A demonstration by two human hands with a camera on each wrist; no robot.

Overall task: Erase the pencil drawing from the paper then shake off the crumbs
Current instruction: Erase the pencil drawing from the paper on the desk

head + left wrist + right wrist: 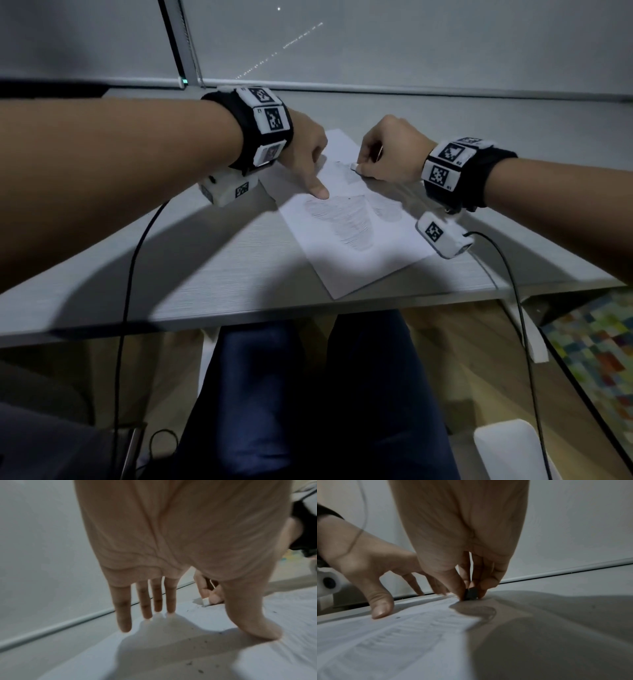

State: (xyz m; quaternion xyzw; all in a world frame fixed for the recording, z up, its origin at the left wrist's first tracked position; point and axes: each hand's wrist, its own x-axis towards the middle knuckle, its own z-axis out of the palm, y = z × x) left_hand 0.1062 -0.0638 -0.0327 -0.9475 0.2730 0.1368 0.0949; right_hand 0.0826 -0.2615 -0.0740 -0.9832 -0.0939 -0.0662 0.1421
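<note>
A white sheet of paper point(356, 253) with grey pencil shading point(352, 222) lies at an angle on the grey desk point(205, 267). My left hand point(310, 161) holds the sheet down with straight, spread fingers; its thumb point(257, 628) presses on the paper. My right hand point(383, 150) pinches a small white eraser point(354, 167) at the paper's far part. In the left wrist view the eraser point(205, 601) touches the sheet, and dark crumbs point(200, 669) lie scattered on the paper point(171, 662). In the right wrist view the eraser point(471, 594) looks dark between the fingertips, with the paper point(385, 642) below.
A grey wall with a rail point(411, 89) runs along the desk's far edge. Black cables point(126, 308) hang from both wrist cameras over the near desk edge. My legs point(308, 394) are under the desk. A coloured mat point(596, 342) lies on the floor at right.
</note>
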